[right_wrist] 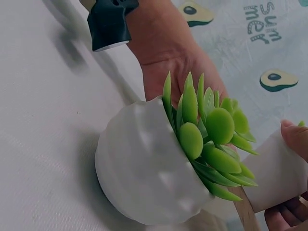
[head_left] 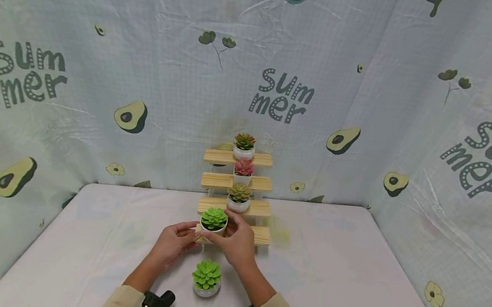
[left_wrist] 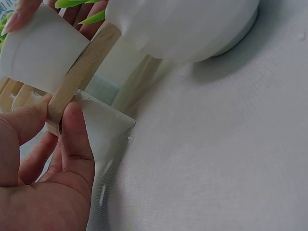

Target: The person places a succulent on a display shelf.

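My right hand [head_left: 238, 241] grips a white-potted bright green succulent [head_left: 214, 219] at the left part of the lowest step of a small wooden tiered plant stand [head_left: 262, 236]. In the left wrist view, this pot [left_wrist: 41, 50] sits against the wooden slat [left_wrist: 86, 67], with right-hand fingers around it. My left hand [head_left: 172, 244] pinches the left end of that slat between thumb and fingers. A second green succulent [head_left: 206, 275] stands upright on the table between my forearms; its rounded white pot [right_wrist: 139, 163] fills much of the right wrist view.
On the stand's upper steps, one above another, are a yellow-green succulent [head_left: 239, 194], a red one [head_left: 243, 167] and a dark green-red one [head_left: 245, 142], all in white pots. The stand is near the back edge of the white-covered table [head_left: 327, 278], before a printed cloth backdrop [head_left: 171, 86].
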{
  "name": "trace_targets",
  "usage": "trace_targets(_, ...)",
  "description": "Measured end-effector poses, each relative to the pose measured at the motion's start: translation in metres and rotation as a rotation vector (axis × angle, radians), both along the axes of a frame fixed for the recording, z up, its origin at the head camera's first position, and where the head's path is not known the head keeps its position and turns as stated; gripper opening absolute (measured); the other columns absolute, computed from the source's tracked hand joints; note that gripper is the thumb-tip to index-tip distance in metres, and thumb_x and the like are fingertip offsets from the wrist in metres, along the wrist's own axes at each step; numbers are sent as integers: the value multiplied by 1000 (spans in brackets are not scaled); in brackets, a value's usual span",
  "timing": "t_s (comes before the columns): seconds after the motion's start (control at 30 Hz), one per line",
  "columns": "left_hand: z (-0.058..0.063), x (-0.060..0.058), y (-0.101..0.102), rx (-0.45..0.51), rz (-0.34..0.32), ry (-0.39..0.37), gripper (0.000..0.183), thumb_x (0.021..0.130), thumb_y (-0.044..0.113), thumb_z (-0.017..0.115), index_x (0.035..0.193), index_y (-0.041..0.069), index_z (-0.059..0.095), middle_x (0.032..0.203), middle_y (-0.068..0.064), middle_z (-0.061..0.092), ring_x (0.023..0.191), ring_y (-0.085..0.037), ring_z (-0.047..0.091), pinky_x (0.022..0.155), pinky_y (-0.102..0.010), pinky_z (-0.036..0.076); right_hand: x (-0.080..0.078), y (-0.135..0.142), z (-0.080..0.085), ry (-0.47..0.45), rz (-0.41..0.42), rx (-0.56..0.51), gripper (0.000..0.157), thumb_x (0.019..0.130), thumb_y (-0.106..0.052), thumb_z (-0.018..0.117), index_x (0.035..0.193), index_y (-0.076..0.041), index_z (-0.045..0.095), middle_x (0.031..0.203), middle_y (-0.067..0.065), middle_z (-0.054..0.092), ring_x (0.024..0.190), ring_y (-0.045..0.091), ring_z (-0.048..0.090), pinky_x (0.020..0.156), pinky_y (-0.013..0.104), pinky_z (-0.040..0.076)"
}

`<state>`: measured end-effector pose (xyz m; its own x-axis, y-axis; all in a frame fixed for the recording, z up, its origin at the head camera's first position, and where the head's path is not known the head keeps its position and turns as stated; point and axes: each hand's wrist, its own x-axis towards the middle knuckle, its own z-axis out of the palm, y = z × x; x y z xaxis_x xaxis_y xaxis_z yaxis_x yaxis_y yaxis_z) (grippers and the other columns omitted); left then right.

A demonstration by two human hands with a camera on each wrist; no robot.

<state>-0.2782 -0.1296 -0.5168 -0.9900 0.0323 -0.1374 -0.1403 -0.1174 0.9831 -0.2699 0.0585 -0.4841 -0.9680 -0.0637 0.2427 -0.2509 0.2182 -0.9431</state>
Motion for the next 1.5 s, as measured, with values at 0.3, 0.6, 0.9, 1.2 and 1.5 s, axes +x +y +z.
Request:
trace_targets(0.3, -2, -1, -1, 4, 2, 5, 42, 100, 1, 63, 141, -6, 55, 103, -5, 73, 88, -12, 70, 76, -25, 63, 7, 6, -1, -3, 24, -31, 77, 79, -30, 91, 144, -8, 57, 140, 14, 63, 130, 30, 61, 107, 39, 55)
trace_targets(0.6, -4, -6, -1, -29, 4, -5, 41, 101, 4, 64, 140, -2, 58, 111, -11, 71, 91, -14, 70, 78, -26, 63, 21, 22, -7, -45, 16, -106, 69, 80, -26, 90, 140, -6, 59, 142, 15, 61, 132, 33, 60, 108, 41, 54)
trace_targets(0.9, -4, -5, -3, -21, -3, -6, 41, 100, 4, 64, 140, -5, 57, 110, -12, 72, 90, -14, 71, 78, -27, 63, 50, 30, -20, -129, 54, -104, 64, 83, -30, 88, 135, -4, 61, 138, 15, 63, 130, 34, 60, 111, 46, 51)
trace_targets(1.2, -1, -7, -2, -13, -18, 2, 40, 101, 2, 62, 140, -6, 56, 107, -8, 73, 91, -12, 70, 78, -25, 62, 64, 38, -30, -172, 210, 0, 72, 78, -29, 91, 137, -1, 59, 139, 15, 62, 130, 33, 59, 109, 47, 51)
trace_targets(1.5, -2, -8, -2, -5, -11, 2, 40, 101, 1, 62, 140, -6, 56, 109, -10, 72, 92, -12, 70, 78, -25, 63, 68, 40, -33, -229, 284, 66, 70, 78, -28, 92, 136, -5, 61, 134, 9, 65, 127, 28, 61, 108, 46, 53)
